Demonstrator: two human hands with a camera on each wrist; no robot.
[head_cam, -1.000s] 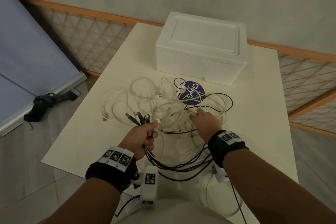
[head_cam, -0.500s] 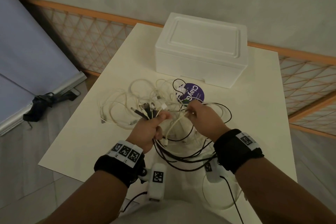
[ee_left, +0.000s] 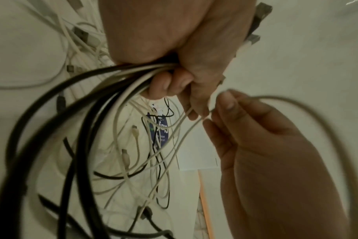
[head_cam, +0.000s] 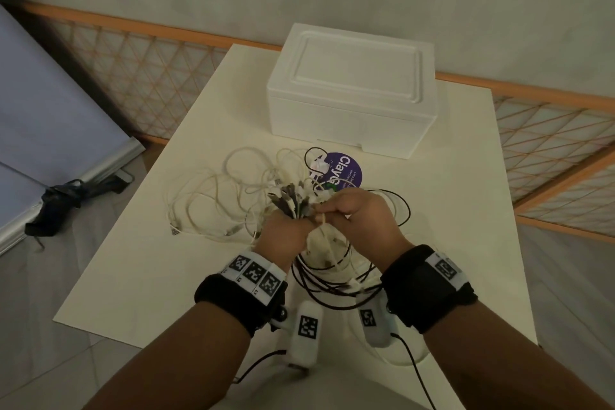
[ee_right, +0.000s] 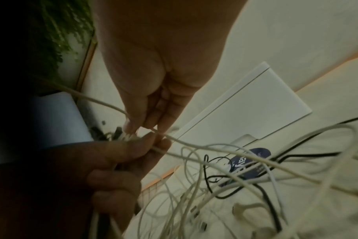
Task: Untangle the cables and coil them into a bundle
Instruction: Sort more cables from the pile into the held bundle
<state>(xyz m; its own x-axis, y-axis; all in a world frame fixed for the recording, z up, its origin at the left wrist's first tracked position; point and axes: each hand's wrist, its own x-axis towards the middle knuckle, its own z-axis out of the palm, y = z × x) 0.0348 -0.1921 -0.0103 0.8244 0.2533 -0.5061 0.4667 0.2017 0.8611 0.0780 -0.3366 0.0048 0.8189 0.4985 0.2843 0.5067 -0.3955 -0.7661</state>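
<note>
My left hand (head_cam: 286, 233) is fisted round a bundle of black and white cables (ee_left: 104, 84). Their plug ends (head_cam: 293, 201) fan out above the fist. Black loops (head_cam: 329, 290) hang below it toward the table's near edge. My right hand (head_cam: 356, 213) is right beside the left and pinches one thin white cable (ee_right: 194, 145) between thumb and fingertips (ee_left: 225, 103). More white cables (head_cam: 213, 206) lie in loose tangled loops on the cream table (head_cam: 133, 276), left of my hands. A thin black cable (head_cam: 404, 210) curves round the right hand.
A white foam box (head_cam: 352, 93) with its lid on stands at the back of the table. A round purple sticker (head_cam: 344, 170) lies just in front of it under some cables. Orange lattice railings (head_cam: 139, 77) run behind and to the right.
Both hands rose off the table and came together. The left lifted its bundle of plug ends. The right left the pile and took hold of a white cable.
</note>
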